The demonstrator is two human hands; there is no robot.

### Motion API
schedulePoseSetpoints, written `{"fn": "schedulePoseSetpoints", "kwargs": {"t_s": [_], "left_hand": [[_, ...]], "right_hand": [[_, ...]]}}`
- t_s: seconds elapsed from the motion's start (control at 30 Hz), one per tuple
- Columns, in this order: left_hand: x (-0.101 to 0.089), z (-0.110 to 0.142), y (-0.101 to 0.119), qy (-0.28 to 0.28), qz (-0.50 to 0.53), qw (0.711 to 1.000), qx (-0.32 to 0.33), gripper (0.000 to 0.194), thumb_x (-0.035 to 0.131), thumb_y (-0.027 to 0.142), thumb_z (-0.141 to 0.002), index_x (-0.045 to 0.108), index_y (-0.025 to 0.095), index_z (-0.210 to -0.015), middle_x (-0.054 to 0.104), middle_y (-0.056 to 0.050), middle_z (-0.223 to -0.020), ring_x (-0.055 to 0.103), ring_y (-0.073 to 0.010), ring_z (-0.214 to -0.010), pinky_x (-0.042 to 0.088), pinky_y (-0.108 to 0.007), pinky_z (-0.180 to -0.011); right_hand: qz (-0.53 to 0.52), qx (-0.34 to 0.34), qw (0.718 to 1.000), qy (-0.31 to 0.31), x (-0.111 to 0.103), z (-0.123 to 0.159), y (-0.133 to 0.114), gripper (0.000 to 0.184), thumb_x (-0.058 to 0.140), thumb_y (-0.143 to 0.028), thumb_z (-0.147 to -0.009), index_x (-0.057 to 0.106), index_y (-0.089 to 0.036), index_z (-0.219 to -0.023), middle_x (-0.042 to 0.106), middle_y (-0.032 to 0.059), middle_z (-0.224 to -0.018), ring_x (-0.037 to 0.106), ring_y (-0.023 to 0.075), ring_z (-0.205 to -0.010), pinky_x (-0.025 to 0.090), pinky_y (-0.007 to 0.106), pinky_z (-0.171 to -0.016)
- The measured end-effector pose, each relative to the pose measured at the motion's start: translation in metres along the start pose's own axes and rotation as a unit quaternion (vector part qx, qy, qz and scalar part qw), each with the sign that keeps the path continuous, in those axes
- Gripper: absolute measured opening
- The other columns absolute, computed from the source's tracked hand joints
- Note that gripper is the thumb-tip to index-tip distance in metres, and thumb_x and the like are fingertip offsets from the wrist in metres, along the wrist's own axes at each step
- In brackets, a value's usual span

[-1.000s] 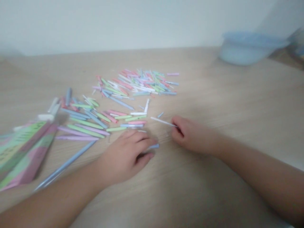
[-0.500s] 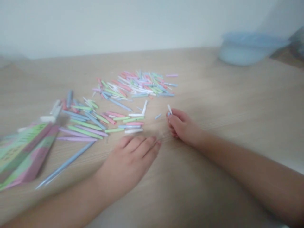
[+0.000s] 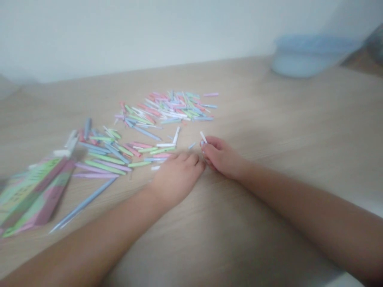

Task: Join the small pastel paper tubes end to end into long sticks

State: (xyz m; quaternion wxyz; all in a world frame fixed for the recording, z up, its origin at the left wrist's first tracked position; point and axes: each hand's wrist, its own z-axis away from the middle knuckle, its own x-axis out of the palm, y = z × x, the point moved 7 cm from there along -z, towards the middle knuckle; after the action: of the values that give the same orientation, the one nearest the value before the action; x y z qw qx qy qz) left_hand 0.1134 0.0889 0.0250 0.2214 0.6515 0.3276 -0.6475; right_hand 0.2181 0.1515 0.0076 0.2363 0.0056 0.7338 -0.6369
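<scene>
At the lower left of the frame, the green-and-pink cardboard packet [image 3: 32, 197] runs past the edge, and we cannot read its blurred printing. The thin white paper strip [image 3: 203, 137] disappears at its lower end into the fingers of the right hand [image 3: 223, 157], and we cannot tell what lies under the left hand [image 3: 178, 177]. At upper centre, the pastel paper sticks [image 3: 167, 109] blur together, too small for us to count, and the pale blue plastic tub [image 3: 305, 59] at upper right is soft-edged.
</scene>
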Motion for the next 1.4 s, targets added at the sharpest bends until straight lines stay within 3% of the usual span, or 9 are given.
{"fn": "schedulePoseSetpoints", "kwargs": {"t_s": [0.17, 0.23, 0.3, 0.43, 0.6, 0.8, 1.0, 1.27, 1.4], "left_hand": [[-0.013, 0.032, 0.012, 0.039, 0.122, 0.989, -0.075, 0.018, 0.048, 0.011, -0.104, 0.065, 0.017, -0.104, 0.071, -0.011, -0.099, 0.068, -0.0307, -0.099, 0.054, -0.047, -0.09], [-0.012, 0.056, 0.017, 0.059, 0.334, 0.928, -0.152, 0.014, 0.048, 0.022, -0.108, 0.062, 0.022, -0.108, 0.071, -0.005, -0.093, 0.068, -0.0231, -0.089, 0.056, -0.037, -0.08], [-0.004, 0.075, 0.026, 0.069, 0.529, 0.822, -0.201, 0.015, 0.049, 0.032, -0.11, 0.061, 0.025, -0.104, 0.071, -0.001, -0.092, 0.068, -0.0179, -0.085, 0.056, -0.03, -0.074], [0.016, 0.085, 0.031, 0.081, 0.703, 0.659, -0.253, 0.018, 0.054, 0.036, -0.108, 0.063, 0.022, -0.112, 0.072, -0.002, -0.091, 0.068, -0.0161, -0.085, 0.056, -0.03, -0.08], [0.03, 0.077, 0.019, 0.084, 0.74, 0.613, -0.264, 0.018, 0.061, 0.035, -0.105, 0.065, 0.018, -0.098, 0.069, -0.003, -0.092, 0.065, -0.0149, -0.088, 0.054, -0.029, -0.082], [0.043, 0.08, 0.017, 0.067, 0.813, 0.498, -0.295, 0.016, 0.072, 0.033, -0.098, 0.065, 0.019, -0.098, 0.068, -0.001, -0.096, 0.065, -0.0155, -0.092, 0.06, -0.035, -0.087], [0.042, 0.078, 0.014, 0.071, 0.812, 0.499, -0.293, 0.016, 0.072, 0.032, -0.097, 0.064, 0.019, -0.095, 0.067, 0.001, -0.09, 0.066, -0.0126, -0.084, 0.058, -0.029, -0.083], [0.028, 0.084, 0.029, -0.002, 0.689, 0.686, -0.233, 0.011, 0.063, 0.032, -0.1, 0.064, 0.022, -0.105, 0.068, 0.0, -0.087, 0.061, -0.014, -0.076, 0.049, -0.025, -0.065], [0.008, 0.081, 0.042, 0.003, 0.615, 0.78, -0.116, 0.009, 0.063, 0.018, -0.096, 0.068, 0.022, -0.103, 0.07, -0.001, -0.094, 0.064, -0.0136, -0.084, 0.051, -0.025, -0.075]], "right_hand": [[0.021, -0.028, 0.999, -0.006, 0.002, 0.006, -0.008, 0.024, 0.05, -0.031, -0.092, 0.042, -0.025, -0.07, 0.041, -0.006, -0.064, 0.04, 0.0149, -0.063, 0.03, 0.031, -0.058], [0.023, -0.037, 0.999, -0.008, 0.006, 0.012, -0.012, 0.022, 0.053, -0.03, -0.091, 0.043, -0.024, -0.072, 0.041, -0.0062, -0.066, 0.039, 0.0142, -0.064, 0.029, 0.03, -0.058], [0.023, -0.043, 0.999, -0.019, 0.013, 0.021, -0.018, 0.02, 0.053, -0.028, -0.092, 0.045, -0.024, -0.075, 0.043, -0.0064, -0.067, 0.04, 0.0137, -0.064, 0.03, 0.029, -0.058], [0.015, -0.045, 0.998, -0.051, 0.027, 0.037, -0.029, 0.018, 0.051, -0.025, -0.096, 0.046, -0.024, -0.079, 0.046, -0.0066, -0.068, 0.042, 0.0131, -0.063, 0.034, 0.028, -0.057], [-0.054, -0.018, 0.993, -0.104, 0.036, 0.047, -0.03, 0.017, 0.05, -0.031, -0.102, 0.048, -0.024, -0.086, 0.052, -0.0062, -0.069, 0.05, 0.0131, -0.062, 0.039, 0.026, -0.055], [-0.07, 0.016, 0.986, -0.152, 0.039, 0.047, -0.026, 0.013, 0.057, -0.03, -0.099, 0.05, -0.024, -0.09, 0.058, -0.0056, -0.071, 0.055, 0.013, -0.062, 0.043, 0.026, -0.054], [-0.037, -0.016, 0.991, -0.129, 0.035, 0.043, -0.026, 0.011, 0.062, -0.023, -0.092, 0.054, -0.023, -0.099, 0.055, -0.0063, -0.078, 0.05, 0.0113, -0.064, 0.043, 0.025, -0.058], [0.026, -0.06, 0.996, -0.062, 0.023, 0.034, -0.021, 0.016, 0.055, -0.029, -0.096, 0.068, -0.021, -0.102, 0.064, -0.0009, -0.086, 0.058, 0.0168, -0.081, 0.045, 0.031, -0.075], [0.037, -0.064, 0.993, -0.089, 0.027, 0.032, -0.022, 0.017, 0.057, -0.029, -0.096, 0.071, -0.02, -0.101, 0.067, -0.001, -0.084, 0.059, 0.0164, -0.077, 0.045, 0.029, -0.071]]}}
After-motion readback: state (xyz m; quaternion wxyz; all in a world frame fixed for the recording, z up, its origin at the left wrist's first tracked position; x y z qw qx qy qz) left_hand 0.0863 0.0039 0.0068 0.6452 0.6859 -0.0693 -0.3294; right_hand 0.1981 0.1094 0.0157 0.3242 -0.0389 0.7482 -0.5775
